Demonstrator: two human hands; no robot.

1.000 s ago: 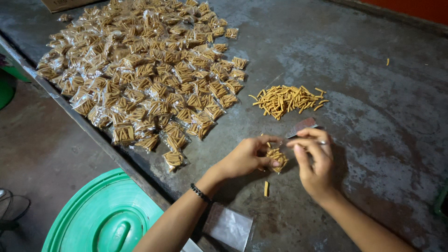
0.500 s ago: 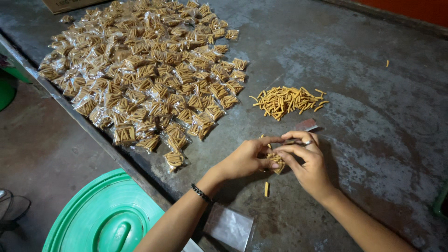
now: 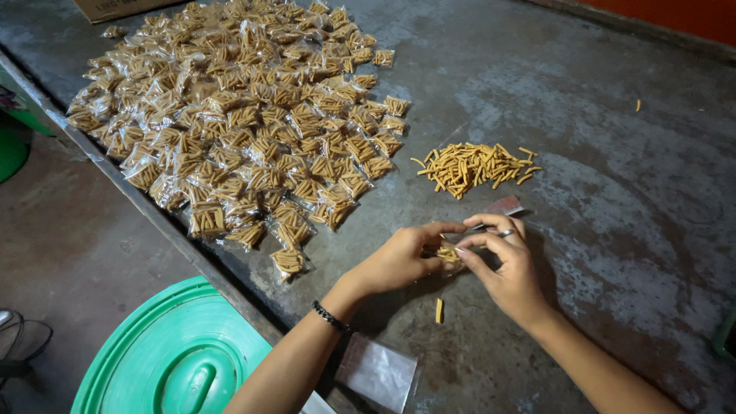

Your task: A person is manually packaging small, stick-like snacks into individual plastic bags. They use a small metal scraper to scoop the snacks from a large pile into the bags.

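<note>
**Fingers pinched on one small snack packet over the bench**

Fingers (image 3: pixel 474 239) of both your hands were closed on the same small clear packet (image 3: pixel 448 253) of yellow snack sticks, held just above the grey bench (image 3: pixel 613 115). Your left hand (image 3: pixel 399 261) gripped the packet from the left side, thumb and forefinger pinched at its top edge. Your right hand (image 3: pixel 506 268) met it from the right, fingertips curled in and touching the packet's mouth; a ring showed on one finger. A black bracelet (image 3: pixel 331 316) sat on your left wrist.

You had a loose heap of snack sticks (image 3: pixel 475 165) lying on the bench just beyond your hands, well apart from the packet. One single stick (image 3: pixel 439 310) lay on the bench right below your hands. A small flat reddish piece (image 3: pixel 506 205) lay just behind your right hand; what it was could not be told.

To your left, a broad spread of filled packets (image 3: pixel 245 130) covered the bench up to its near edge. An empty clear bag (image 3: pixel 377 372) lay at the bench edge under your left forearm. A green round lid (image 3: pixel 172 356) sat lower down, beside the bench, and the corner of a cardboard box (image 3: pixel 115 8) showed at the far edge.
</note>
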